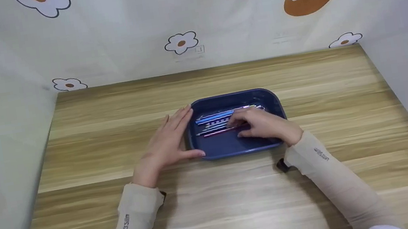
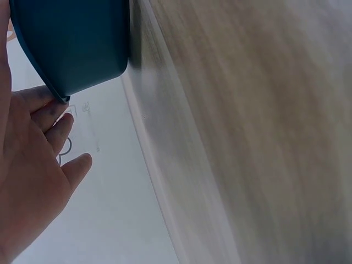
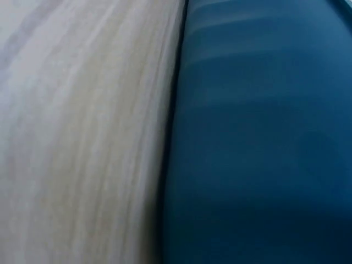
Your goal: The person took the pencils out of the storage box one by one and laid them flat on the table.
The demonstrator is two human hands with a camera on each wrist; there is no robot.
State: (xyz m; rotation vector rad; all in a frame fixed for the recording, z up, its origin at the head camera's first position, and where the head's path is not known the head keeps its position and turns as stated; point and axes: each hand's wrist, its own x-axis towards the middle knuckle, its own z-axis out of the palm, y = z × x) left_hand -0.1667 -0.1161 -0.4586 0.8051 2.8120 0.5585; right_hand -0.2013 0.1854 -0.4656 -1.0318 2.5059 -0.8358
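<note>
A dark blue rectangular tray (image 1: 238,143) lies on the wooden table with several pens and pencils side by side in its upper part. Among them are a bright blue pen (image 1: 207,120) and a thin pink-red pencil (image 1: 215,132). My left hand (image 1: 169,140) rests against the tray's left end, its fingers straight and its thumb spread along the near corner. In the left wrist view, the fingertips of the left hand (image 2: 38,148) touch the tray's rim (image 2: 63,99). Inside the tray, my right hand (image 1: 256,123) reaches over the pencils, fingers bent onto them, thumb apart. Its fingertips are partly hidden.
The wood-grain table (image 1: 248,196) runs round the tray on all sides. A pale patterned cloth (image 1: 115,34) rises behind it and at both sides. The right wrist view shows only the tray's outer wall (image 3: 258,132) and the table beside it.
</note>
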